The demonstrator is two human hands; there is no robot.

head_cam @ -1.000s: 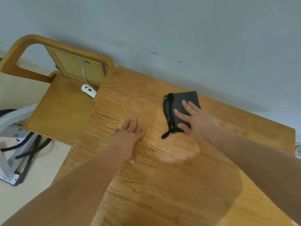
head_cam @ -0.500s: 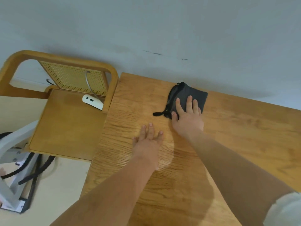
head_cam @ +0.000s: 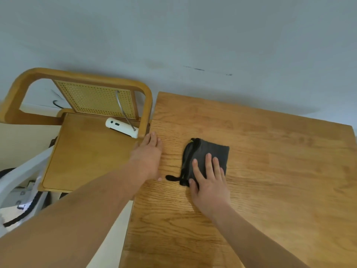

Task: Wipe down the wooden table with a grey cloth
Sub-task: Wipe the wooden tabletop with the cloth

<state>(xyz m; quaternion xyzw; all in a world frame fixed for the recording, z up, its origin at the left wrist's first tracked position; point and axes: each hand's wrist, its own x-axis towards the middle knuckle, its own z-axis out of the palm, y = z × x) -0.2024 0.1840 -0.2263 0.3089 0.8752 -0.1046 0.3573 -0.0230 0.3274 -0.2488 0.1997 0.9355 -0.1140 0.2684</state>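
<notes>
Both hands rest flat on the wooden table [head_cam: 270,171]. Right hand [head_cam: 210,184]: fingers straight, slightly spread, pressing the grey cloth [head_cam: 208,151], which lies folded near the table's left side. Left hand [head_cam: 148,157]: fingers straight, pressed together, at the left edge beside the chair [head_cam: 85,147].

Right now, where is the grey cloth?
In the head view the cloth lies on the table toward its left side, under the right hand, just right of the left hand.
</notes>
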